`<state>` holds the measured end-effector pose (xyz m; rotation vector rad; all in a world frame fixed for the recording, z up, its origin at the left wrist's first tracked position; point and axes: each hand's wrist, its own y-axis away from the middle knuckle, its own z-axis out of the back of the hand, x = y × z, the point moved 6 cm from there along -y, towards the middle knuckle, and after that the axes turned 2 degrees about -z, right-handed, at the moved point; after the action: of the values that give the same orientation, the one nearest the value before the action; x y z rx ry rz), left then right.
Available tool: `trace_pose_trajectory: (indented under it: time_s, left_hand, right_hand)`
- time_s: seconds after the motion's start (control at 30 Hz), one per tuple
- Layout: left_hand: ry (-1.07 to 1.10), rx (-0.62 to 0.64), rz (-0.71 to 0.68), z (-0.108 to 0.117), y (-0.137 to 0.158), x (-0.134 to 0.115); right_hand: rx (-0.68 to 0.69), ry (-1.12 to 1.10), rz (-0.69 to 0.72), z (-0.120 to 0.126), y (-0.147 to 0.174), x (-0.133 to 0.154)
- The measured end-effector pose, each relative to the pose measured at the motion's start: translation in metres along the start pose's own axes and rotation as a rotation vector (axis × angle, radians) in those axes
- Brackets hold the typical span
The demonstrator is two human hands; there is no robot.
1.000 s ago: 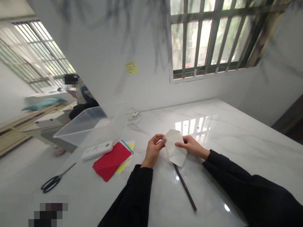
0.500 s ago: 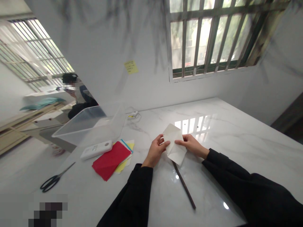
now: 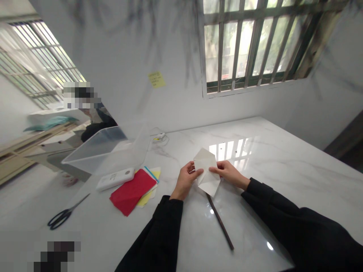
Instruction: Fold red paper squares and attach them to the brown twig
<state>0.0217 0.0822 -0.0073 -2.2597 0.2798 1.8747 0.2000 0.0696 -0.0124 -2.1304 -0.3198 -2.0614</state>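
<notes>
A folded piece of white paper (image 3: 206,156) is held above the table between both hands, its corners cut to points by the folds. My left hand (image 3: 187,179) is closed on its left edge, thumb lying on the front. From the right, my right hand (image 3: 230,173) pinches the other edge, thumb likewise on top. The fingers behind the paper are partly hidden. Below the paper a thin dark brown stick (image 3: 220,223) lies slantwise on the table, its upper end covered by the sheet.
Left of my hands lie red paper sheets (image 3: 132,192) over yellow ones (image 3: 146,199), beside a white flat device (image 3: 115,179). Black-handled scissors (image 3: 61,219) rest further left. A clear plastic bin (image 3: 93,153) stands behind. Beyond it a person (image 3: 99,122) sits. The marble-patterned table (image 3: 306,181) meets the wall.
The paper has turned slightly and shifted a little to the left in my hands. Both hands keep their hold, and the other things on the table stay in place.
</notes>
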Motion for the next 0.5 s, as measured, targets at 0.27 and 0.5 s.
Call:
trace_pose_trajectory:
  time_s: [0.27,0.5]
  left_hand:
    - [-0.034,0.030,-0.003,-0.007,0.002,-0.002]
    - [-0.083,-0.044,-0.092,0.003,0.001,-0.020]
  right_hand:
    - [-0.038,-0.035,-0.050,0.004,0.000,-0.007]
    - [-0.269,-0.351,-0.116,0.026,-0.008,-0.020]
